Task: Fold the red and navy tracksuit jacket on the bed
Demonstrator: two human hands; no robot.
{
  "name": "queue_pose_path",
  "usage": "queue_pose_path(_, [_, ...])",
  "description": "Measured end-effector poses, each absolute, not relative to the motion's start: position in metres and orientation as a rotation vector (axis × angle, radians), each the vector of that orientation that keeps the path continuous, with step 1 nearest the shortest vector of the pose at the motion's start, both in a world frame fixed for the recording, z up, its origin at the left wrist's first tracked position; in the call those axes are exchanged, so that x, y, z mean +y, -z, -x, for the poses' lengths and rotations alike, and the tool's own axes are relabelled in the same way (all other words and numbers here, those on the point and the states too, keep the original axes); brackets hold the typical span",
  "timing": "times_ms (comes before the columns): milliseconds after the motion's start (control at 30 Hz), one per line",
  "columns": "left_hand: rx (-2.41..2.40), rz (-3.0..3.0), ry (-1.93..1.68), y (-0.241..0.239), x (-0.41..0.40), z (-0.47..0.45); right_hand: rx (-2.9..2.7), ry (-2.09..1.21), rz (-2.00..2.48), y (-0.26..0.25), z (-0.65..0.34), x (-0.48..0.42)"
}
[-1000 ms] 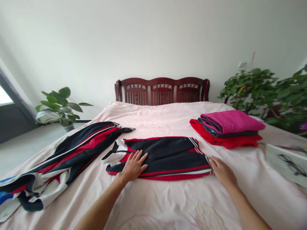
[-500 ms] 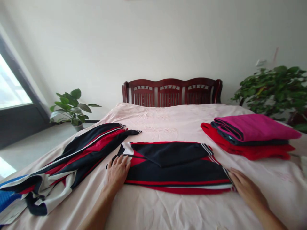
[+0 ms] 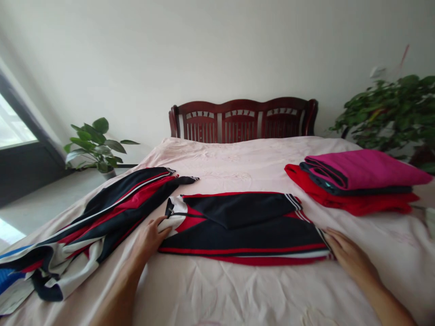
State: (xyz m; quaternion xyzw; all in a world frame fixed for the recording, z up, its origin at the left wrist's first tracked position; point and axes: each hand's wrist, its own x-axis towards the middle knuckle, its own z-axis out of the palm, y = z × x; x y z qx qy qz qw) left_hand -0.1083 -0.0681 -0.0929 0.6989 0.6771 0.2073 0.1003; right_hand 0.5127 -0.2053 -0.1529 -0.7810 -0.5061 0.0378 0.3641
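Note:
A navy, red and white zip-up track jacket [image 3: 238, 231] lies folded lengthwise, with its collar to the left and its striped hem to the right. At the collar end, my left hand [image 3: 149, 240] has its fingers curled on the white shoulder edge, gripping the cloth. My right hand [image 3: 353, 260] holds the hem at the near right corner, thumb mostly hidden. A second garment in the same colours [image 3: 115, 213] is laid out slantwise on the left, apart from my left hand.
Beneath everything is a pale pink bedsheet [image 3: 217, 294]. Folded clothes, topped by a magenta piece [image 3: 367, 170] over navy and red ones [image 3: 374, 203], are stacked at the right. A dark wooden headboard [image 3: 239, 120] stands behind; potted plants [image 3: 98, 142] flank the bed.
My left hand has moved left and down from lying over the collar to gripping its edge, and the jacket's near left side now spreads further left. My right hand stays at the hem.

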Motion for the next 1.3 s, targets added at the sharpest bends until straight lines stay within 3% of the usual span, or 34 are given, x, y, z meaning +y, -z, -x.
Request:
queue_pose_path(333, [2.349, -1.881, -0.316, 0.084, -0.069, 0.121, -1.295, -0.068, 2.012, 0.146, -0.503, -0.208])
queue_pose_path(433, [2.452, -2.132, -0.501, 0.079, -0.078, 0.107, -1.273, -0.087, 2.04, 0.143, -0.5, -0.211])
queue_pose_path(567, [2.007, -2.368, -0.864, 0.072, -0.086, 0.062, -1.221, -0.121, 2.051, 0.145, -0.499, -0.214])
queue_pose_path(800, [1.418, -2.606, -0.804, 0.072, -0.093, -0.058, -1.095, -0.083, 2.072, 0.141, -0.498, -0.217])
queue_pose_path(1067, [1.406, -2.752, -0.565, 0.115, -0.105, -0.098, -1.137, -0.184, 2.077, 0.123, -0.495, -0.205])
queue_pose_path(1300, [1.461, -2.771, -0.603, 0.122, -0.107, -0.099, -1.282, -0.117, 2.089, 0.12, -0.516, -0.133])
